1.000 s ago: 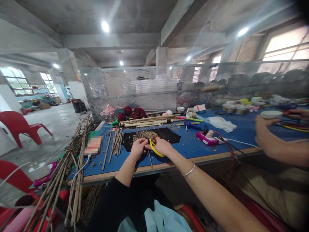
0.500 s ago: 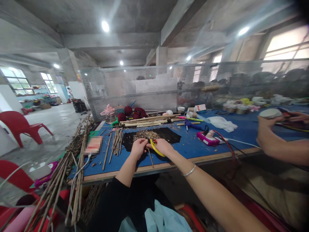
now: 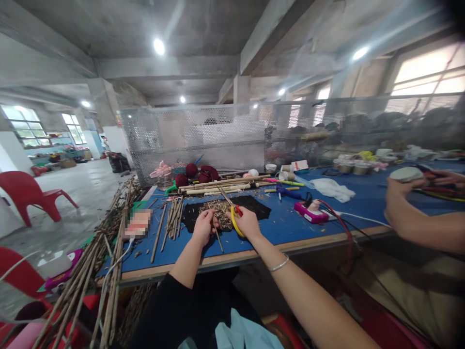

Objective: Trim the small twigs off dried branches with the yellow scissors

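My left hand point(image 3: 203, 227) is closed around a thin twig point(image 3: 219, 241), whose lower end points down toward the table's front edge. My right hand point(image 3: 248, 224) grips scissors with yellow and red handles point(image 3: 237, 228). Their blades stick out up and to the left, away from the twig. Beneath both hands lies a black cloth point(image 3: 256, 204) bearing a heap of small wood chips point(image 3: 222, 209). Several cut sticks point(image 3: 175, 218) rest side by side on the blue table just left of the cloth.
Long branches point(image 3: 98, 261) lean against the table's left end. Bamboo rods point(image 3: 225, 185) and dark red yarn balls point(image 3: 191, 170) lie behind the cloth. A purple power strip point(image 3: 310, 213) with cords sits to the right. Further right, a co-worker's arm point(image 3: 417, 218) reaches over the table.
The scissors have moved away from the twig, and their blades now point up and away. My hands have drawn slightly apart, with the twig staying in my left hand.
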Motion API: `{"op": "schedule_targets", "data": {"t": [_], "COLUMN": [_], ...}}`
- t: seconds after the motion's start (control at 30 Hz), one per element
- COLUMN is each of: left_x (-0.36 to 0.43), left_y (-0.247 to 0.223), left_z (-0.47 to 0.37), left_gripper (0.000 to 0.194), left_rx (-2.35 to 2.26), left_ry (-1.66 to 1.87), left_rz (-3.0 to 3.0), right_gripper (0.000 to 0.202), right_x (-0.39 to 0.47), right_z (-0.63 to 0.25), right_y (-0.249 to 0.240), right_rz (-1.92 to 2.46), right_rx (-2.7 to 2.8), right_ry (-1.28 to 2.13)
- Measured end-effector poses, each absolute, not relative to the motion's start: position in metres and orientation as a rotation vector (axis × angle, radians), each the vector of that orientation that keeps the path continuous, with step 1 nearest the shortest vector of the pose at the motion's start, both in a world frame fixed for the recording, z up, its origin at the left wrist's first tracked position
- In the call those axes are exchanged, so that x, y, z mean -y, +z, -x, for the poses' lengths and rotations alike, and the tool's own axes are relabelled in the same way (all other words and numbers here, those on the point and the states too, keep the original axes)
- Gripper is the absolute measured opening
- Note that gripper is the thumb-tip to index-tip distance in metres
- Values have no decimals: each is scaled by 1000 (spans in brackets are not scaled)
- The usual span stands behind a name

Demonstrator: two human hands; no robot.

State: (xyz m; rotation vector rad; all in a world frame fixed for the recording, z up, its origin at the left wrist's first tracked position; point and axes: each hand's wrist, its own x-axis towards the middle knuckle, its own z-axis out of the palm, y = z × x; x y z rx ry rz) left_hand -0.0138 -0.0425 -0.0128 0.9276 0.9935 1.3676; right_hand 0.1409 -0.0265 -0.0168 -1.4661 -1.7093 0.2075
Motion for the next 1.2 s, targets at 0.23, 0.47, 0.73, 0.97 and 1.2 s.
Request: {"op": "schedule_targets", "data": {"t": [0.23,0.47,0.73,0.97,1.2], "left_x": [42,43,44,44,46], "left_y": [-16,-15,-14,-13,-10], "left_z": [14,16,15,17,16], "left_gripper": [26,23,31,34,36], "left_rx": [-964,-978,-958,-980,-985], "left_ry": [1322,1268,1291,1337,1338], "left_rz": [-939,-939,-936,-939,-920], "right_gripper": [37,23,43,53,50], "right_x": [31,29,42,38,39], "right_z": [-140,-138,-137,-136,-136], "right_y": [-16,-22,-12,-9,-10], "right_rz": [1553,1321,1532,1604,1483], "right_rx": [1779,1759,1859,1918,1906], "right_ry": [193,328,86,154,166]}}
